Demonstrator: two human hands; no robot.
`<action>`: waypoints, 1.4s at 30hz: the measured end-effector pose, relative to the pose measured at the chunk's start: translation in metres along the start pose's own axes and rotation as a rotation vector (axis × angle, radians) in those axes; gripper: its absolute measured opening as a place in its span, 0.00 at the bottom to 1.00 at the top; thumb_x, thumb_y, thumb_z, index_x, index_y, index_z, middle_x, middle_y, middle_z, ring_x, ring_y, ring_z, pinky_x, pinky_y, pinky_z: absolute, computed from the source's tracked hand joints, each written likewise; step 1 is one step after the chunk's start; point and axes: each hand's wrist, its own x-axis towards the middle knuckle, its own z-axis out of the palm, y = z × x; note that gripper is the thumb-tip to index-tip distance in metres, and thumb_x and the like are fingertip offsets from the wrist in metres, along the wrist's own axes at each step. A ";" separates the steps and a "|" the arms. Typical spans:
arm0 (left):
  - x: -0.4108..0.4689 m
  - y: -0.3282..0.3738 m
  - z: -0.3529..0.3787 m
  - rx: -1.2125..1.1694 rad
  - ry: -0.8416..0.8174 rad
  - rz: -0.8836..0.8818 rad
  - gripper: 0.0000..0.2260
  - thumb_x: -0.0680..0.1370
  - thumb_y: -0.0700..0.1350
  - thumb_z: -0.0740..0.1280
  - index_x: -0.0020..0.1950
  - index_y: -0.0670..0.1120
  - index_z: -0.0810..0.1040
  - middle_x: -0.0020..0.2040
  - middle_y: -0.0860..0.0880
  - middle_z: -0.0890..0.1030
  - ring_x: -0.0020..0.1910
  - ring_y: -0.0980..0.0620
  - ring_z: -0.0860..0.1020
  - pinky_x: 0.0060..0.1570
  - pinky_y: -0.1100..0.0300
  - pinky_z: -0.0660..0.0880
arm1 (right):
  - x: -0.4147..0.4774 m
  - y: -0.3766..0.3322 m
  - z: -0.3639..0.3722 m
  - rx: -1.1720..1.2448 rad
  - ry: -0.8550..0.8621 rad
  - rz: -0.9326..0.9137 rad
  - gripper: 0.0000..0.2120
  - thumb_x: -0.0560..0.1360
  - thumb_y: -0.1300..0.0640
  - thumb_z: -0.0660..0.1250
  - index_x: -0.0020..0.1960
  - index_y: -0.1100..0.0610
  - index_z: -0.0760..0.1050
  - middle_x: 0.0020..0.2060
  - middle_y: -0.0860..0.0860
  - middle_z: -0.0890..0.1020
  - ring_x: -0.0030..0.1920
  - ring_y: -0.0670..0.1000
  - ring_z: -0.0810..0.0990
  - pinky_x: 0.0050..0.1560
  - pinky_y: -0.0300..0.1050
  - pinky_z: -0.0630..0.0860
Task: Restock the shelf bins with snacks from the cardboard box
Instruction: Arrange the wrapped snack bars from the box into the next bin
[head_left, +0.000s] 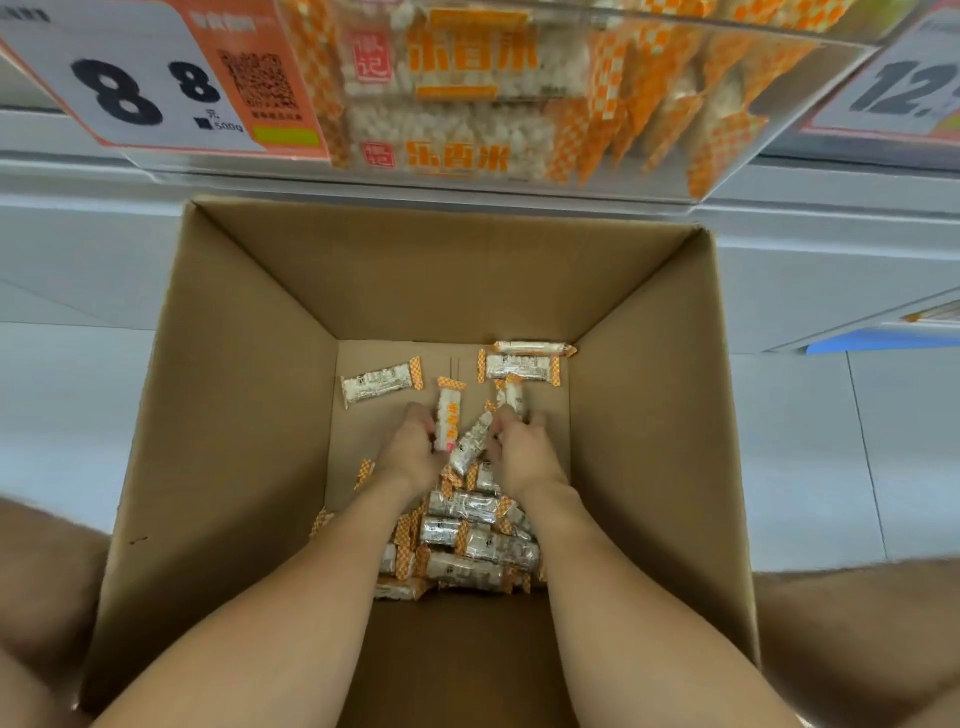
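Note:
An open cardboard box (223, 395) stands on the floor below me, both my arms reaching down into it. Several white snack bars with orange checked ends lie on its bottom, most in a pile (467, 540) near my wrists. My left hand (413, 452) grips an upright snack bar (448, 421). My right hand (522, 452) holds a tilted snack bar (470, 441) between the two hands. A single bar (379, 384) lies at the far left, two more bars (522, 364) at the far right. Above the box a clear shelf bin (493, 104) holds the same orange-and-white snacks.
A price sign reading 8.8 (140, 88) hangs at the bin's left, another price sign (904, 88) at the right. White lower shelving (831, 270) runs behind the box. Pale floor tiles (52, 415) lie on both sides. My knees (47, 571) flank the box.

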 end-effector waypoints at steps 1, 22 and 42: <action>0.000 0.003 0.001 -0.089 -0.001 -0.061 0.17 0.77 0.37 0.75 0.56 0.47 0.69 0.48 0.47 0.79 0.50 0.45 0.80 0.47 0.52 0.77 | -0.001 0.000 0.001 0.017 0.022 -0.008 0.08 0.83 0.57 0.63 0.61 0.49 0.68 0.61 0.58 0.70 0.48 0.61 0.79 0.55 0.57 0.80; -0.062 0.041 -0.082 -0.961 -0.203 -0.162 0.16 0.79 0.33 0.71 0.66 0.44 0.79 0.61 0.41 0.84 0.59 0.44 0.85 0.53 0.49 0.85 | -0.062 -0.050 -0.094 0.922 -0.105 0.010 0.32 0.70 0.62 0.75 0.71 0.47 0.71 0.54 0.46 0.87 0.56 0.49 0.85 0.62 0.54 0.80; -0.190 0.150 -0.260 0.093 -0.209 0.261 0.14 0.79 0.44 0.73 0.63 0.54 0.79 0.48 0.48 0.86 0.36 0.54 0.82 0.35 0.60 0.79 | -0.200 -0.114 -0.263 0.576 -0.166 -0.342 0.17 0.78 0.68 0.70 0.59 0.51 0.71 0.39 0.54 0.80 0.32 0.48 0.83 0.37 0.42 0.80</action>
